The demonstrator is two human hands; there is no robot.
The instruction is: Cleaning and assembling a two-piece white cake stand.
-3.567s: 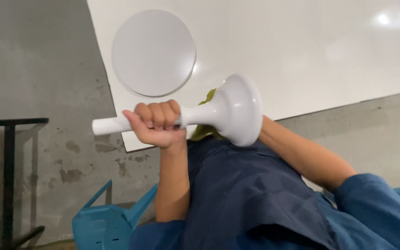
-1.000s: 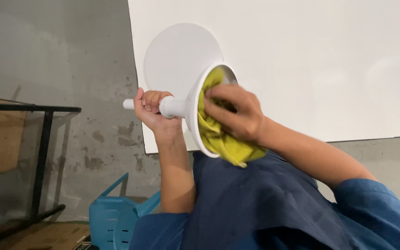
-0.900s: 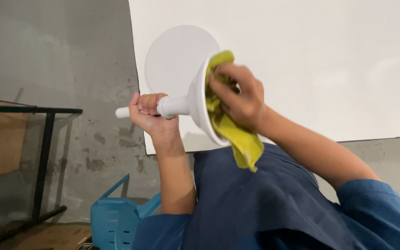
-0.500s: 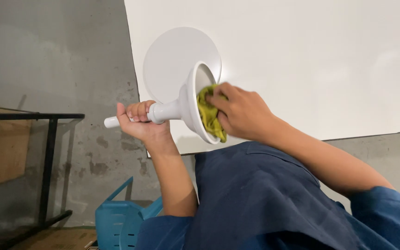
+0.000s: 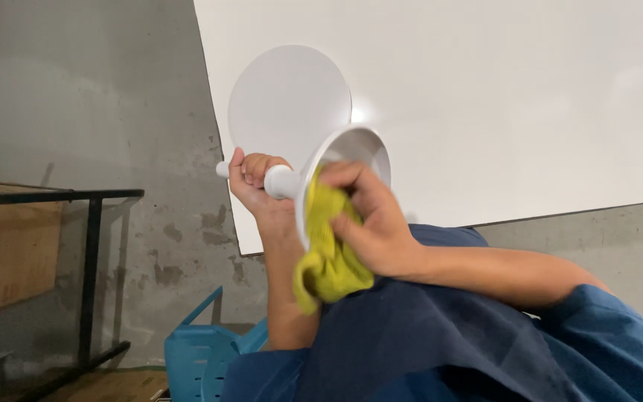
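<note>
Nearest the camera lies the person's blue clothing point(image 5: 440, 342), filling the lower right. Two bare forearms rise out of it. The right hand point(image 5: 370, 219) presses one yellow-green cloth point(image 5: 329, 246) against the open mouth of one white funnel-shaped piece point(image 5: 351, 152); its fingers point(image 5: 340, 175) are curled together and clamped on the cloth, which bunches below the palm and hangs down past the rim. The left hand point(image 5: 258, 190) grips the piece's narrow white stem point(image 5: 280, 181), fingers wrapped tight around it, with the stem's tip showing just beyond the knuckles on the left. The piece is held up in the air between the two hands, stem pointing left, wide mouth turned toward the right hand.

Behind the hands lies one white table point(image 5: 500, 97), and on it one round white disc point(image 5: 289, 100), just behind the piece's rim. Lower left, one blue plastic crate point(image 5: 202, 357) stands beside the left forearm. Farther left is one black metal frame point(image 5: 91, 260) holding one brown board point(image 5: 9, 253), against the grey concrete floor point(image 5: 76, 89)
</note>
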